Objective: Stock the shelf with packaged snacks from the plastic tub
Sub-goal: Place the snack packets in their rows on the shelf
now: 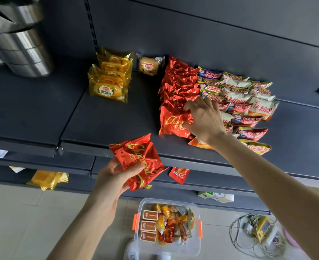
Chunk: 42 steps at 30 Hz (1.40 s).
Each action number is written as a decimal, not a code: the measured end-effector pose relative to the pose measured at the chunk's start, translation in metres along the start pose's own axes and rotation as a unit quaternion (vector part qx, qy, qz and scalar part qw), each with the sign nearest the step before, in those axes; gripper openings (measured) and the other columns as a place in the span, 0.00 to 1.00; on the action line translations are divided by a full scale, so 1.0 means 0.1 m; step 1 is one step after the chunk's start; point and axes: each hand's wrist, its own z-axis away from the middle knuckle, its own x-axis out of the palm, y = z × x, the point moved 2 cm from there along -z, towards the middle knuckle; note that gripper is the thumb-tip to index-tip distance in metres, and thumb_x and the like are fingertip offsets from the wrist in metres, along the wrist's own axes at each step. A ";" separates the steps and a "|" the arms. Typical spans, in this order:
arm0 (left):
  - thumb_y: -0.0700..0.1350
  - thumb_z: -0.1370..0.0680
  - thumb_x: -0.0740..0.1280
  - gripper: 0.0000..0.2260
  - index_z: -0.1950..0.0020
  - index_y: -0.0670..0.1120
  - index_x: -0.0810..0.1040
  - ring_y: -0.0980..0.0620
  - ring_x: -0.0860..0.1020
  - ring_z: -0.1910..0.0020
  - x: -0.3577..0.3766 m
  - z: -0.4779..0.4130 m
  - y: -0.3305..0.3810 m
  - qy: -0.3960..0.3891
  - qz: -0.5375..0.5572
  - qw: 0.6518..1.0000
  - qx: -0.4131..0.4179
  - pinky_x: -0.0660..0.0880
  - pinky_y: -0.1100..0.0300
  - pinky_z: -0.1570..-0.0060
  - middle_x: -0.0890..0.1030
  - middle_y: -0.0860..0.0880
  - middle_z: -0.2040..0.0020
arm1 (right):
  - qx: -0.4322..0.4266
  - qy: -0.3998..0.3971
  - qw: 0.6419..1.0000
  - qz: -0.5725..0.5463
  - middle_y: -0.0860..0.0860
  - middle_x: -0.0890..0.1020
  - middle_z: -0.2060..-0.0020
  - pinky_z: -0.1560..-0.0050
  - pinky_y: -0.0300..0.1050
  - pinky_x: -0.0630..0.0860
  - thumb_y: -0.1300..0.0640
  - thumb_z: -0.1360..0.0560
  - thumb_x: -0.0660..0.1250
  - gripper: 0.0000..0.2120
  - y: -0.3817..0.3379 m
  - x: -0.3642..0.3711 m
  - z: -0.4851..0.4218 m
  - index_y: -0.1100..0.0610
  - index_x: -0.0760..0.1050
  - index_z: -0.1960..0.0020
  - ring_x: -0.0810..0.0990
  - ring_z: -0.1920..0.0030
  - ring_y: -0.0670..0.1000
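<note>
My left hand (113, 177) grips red foil snack packets (139, 162) in front of the shelf edge. On the dark shelf (108, 117), my right hand (203, 119) rests on the front packet of a row of red foil packets (179, 87), fingers curled on its right edge. Right of that row lie several white, red and purple packets (245, 98). Yellow cake packets (109, 79) are stacked at the left, and a single bun packet (149, 65) leans on the back wall. The clear plastic tub (196, 248) sits on the floor below, holding mixed snacks and small boxes.
Steel pots (18, 38) stand at the shelf's far left. Lower shelves hold yellow packets (48, 179), a red sachet (179, 174) and small cartons (216, 197). A tangle of cables with a yellow device (260, 229) lies on the floor at right.
</note>
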 end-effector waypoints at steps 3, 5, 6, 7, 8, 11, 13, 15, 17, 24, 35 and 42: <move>0.42 0.37 0.74 0.18 0.48 0.47 0.79 0.53 0.84 0.57 0.06 -0.03 -0.03 -0.008 0.001 1.000 -0.009 0.76 0.61 0.60 0.86 0.50 0.54 | 0.002 -0.018 1.000 -0.023 0.55 0.74 0.41 0.38 0.54 0.65 0.52 0.32 0.75 0.24 0.04 0.01 0.02 0.54 0.73 0.39 0.69 0.38 0.58; 0.40 0.36 0.75 0.18 0.47 0.46 0.78 0.52 0.84 0.56 0.10 -0.06 -0.05 -0.011 0.006 1.000 -0.013 0.77 0.62 0.60 0.85 0.49 0.52 | -0.001 -0.017 0.999 -0.033 0.55 0.74 0.40 0.37 0.55 0.64 0.51 0.31 0.75 0.24 0.09 -0.01 0.04 0.54 0.73 0.38 0.69 0.38 0.58; 0.39 0.34 0.74 0.17 0.47 0.46 0.78 0.51 0.84 0.55 0.13 -0.08 -0.06 -0.012 0.008 1.000 -0.013 0.78 0.62 0.61 0.85 0.48 0.51 | -0.001 -0.012 0.999 -0.040 0.55 0.74 0.40 0.37 0.55 0.63 0.51 0.31 0.75 0.24 0.12 -0.03 0.06 0.54 0.74 0.38 0.69 0.38 0.58; 0.38 0.32 0.74 0.16 0.46 0.46 0.78 0.51 0.84 0.54 0.15 -0.10 -0.07 -0.012 0.010 1.000 -0.014 0.79 0.62 0.61 0.85 0.48 0.50 | 0.000 -0.009 0.999 -0.046 0.55 0.74 0.40 0.37 0.56 0.63 0.51 0.31 0.75 0.23 0.15 -0.04 0.07 0.54 0.74 0.39 0.69 0.38 0.59; 0.37 0.31 0.73 0.15 0.45 0.46 0.78 0.50 0.84 0.52 0.18 -0.12 -0.09 -0.012 0.011 1.000 -0.015 0.79 0.62 0.60 0.84 0.47 0.48 | 0.001 -0.010 0.999 -0.050 0.55 0.75 0.40 0.37 0.56 0.63 0.51 0.31 0.75 0.23 0.17 -0.05 0.08 0.54 0.74 0.39 0.69 0.38 0.59; 0.37 0.29 0.73 0.15 0.44 0.45 0.78 0.49 0.83 0.50 0.26 -0.17 -0.13 -0.008 0.011 1.000 -0.018 0.80 0.60 0.56 0.84 0.46 0.46 | 0.004 -0.009 0.998 -0.063 0.54 0.76 0.41 0.38 0.55 0.62 0.48 0.29 0.72 0.20 0.20 -0.07 0.08 0.54 0.75 0.40 0.69 0.38 0.58; 0.37 0.29 0.73 0.15 0.44 0.46 0.78 0.50 0.83 0.50 0.32 -0.19 -0.16 -0.011 0.024 1.000 -0.016 0.80 0.60 0.55 0.84 0.47 0.47 | 0.017 0.018 0.994 -0.104 0.53 0.77 0.43 0.39 0.54 0.61 0.47 0.27 0.70 0.17 0.18 -0.11 0.06 0.54 0.77 0.42 0.70 0.38 0.57; 0.38 0.29 0.73 0.15 0.43 0.45 0.77 0.51 0.83 0.49 0.38 -0.22 -0.17 -0.019 0.037 0.999 -0.010 0.79 0.61 0.55 0.84 0.48 0.47 | 0.020 0.034 0.983 -0.181 0.49 0.80 0.47 0.39 0.53 0.63 0.46 0.26 0.68 0.14 0.14 -0.18 0.05 0.54 0.78 0.46 0.73 0.41 0.54; 0.39 0.29 0.73 0.15 0.44 0.46 0.77 0.53 0.82 0.48 0.44 -0.26 -0.16 -0.019 0.041 0.999 -0.002 0.77 0.63 0.56 0.84 0.49 0.47 | -0.009 -0.016 0.965 -0.262 0.42 0.81 0.54 0.37 0.59 0.67 0.39 0.26 0.65 0.17 0.07 -0.26 0.06 0.51 0.79 0.48 0.78 0.46 0.48; 0.37 0.29 0.73 0.15 0.43 0.43 0.79 0.52 0.82 0.47 0.65 -0.40 -0.06 -0.062 0.031 0.997 0.044 0.77 0.57 0.44 0.85 0.46 0.48 | -0.064 -0.206 0.953 -0.214 0.49 0.78 0.54 0.37 0.51 0.63 0.44 0.33 0.74 0.24 -0.06 -0.36 0.18 0.56 0.76 0.44 0.76 0.47 0.50; 0.53 0.35 0.79 0.40 0.28 0.44 0.68 0.47 0.71 0.34 0.67 -0.89 0.05 -0.024 -0.426 0.862 0.273 0.67 0.58 0.37 0.75 0.45 0.33 | -0.035 -0.144 0.986 -0.075 0.49 0.78 0.54 0.38 0.51 0.55 0.44 0.32 0.74 0.26 -0.04 -0.17 0.17 0.52 0.71 0.38 0.75 0.45 0.53; 0.68 0.43 0.68 0.38 0.40 0.46 0.77 0.44 0.76 0.41 0.75 -1.07 0.13 -0.014 -0.449 0.847 0.286 0.71 0.43 0.39 0.82 0.47 0.45 | -0.045 -0.075 0.996 -0.002 0.51 0.79 0.54 0.39 0.51 0.58 0.46 0.29 0.71 0.22 -0.12 -0.10 0.20 0.56 0.71 0.41 0.75 0.47 0.55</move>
